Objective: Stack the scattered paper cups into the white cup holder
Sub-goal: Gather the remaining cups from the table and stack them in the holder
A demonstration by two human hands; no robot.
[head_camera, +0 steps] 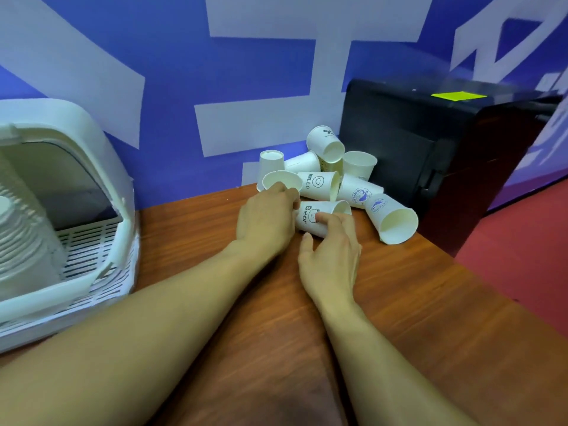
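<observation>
Several white paper cups lie piled at the table's far edge against the blue wall. Among them are a "HELLO" cup on its side, two cups with blue logos, and an upside-down cup. My left hand curls its fingers round the lower part of an upright plain cup. My right hand grips the "Bear" cup, which lies on its side, thumb below and fingers on top. The white cup holder stands at the left with its lid up and a stack of cups inside.
A black box stands right behind the pile at the back right. The wooden table ends on the right, with red floor beyond its edge. The holder's slotted white base reaches toward my left forearm.
</observation>
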